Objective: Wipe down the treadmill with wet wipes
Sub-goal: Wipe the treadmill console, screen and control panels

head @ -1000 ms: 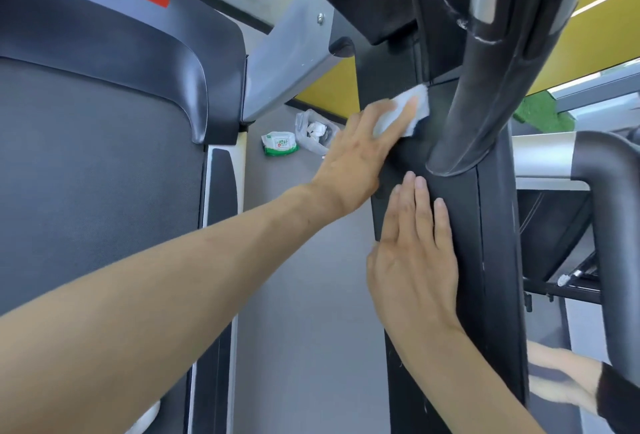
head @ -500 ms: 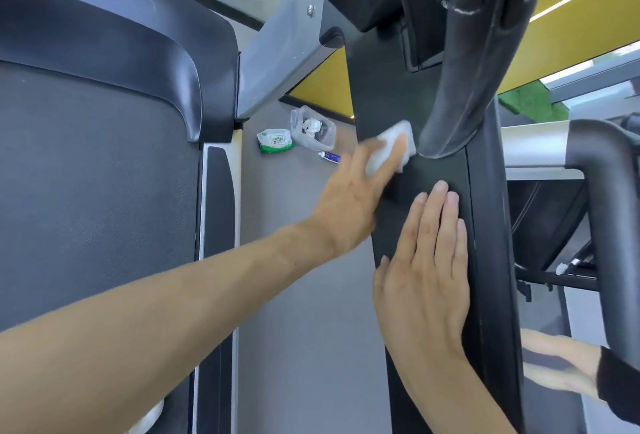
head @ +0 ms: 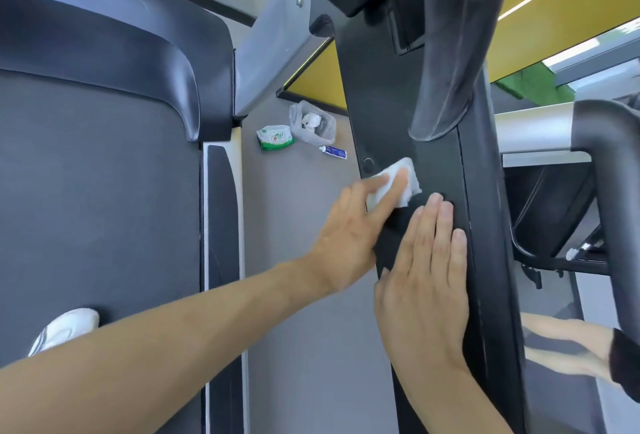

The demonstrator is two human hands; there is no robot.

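Above grey floor (head: 311, 329), progressing down post (head: 381, 104) since 1 s ago: left hand (head: 346, 236) flat on wipe (head: 408, 173), right hand (head: 426, 277) spread.

The treadmill post (head: 440, 191) was finished in matt black, and the wet wipe (head: 398, 184) against it was plain white. The running belt (head: 97, 191) was coloured dark grey, and the side strip (head: 205, 225) silver-white. The floor (head: 304, 329) was seen in flat mid grey. The wipes pack (head: 275, 137) was printed white and green, and the small tube (head: 333, 152) white and blue. The wall (head: 322, 76) was painted yellow. The shoe (head: 64, 329) was white, striped with grey.
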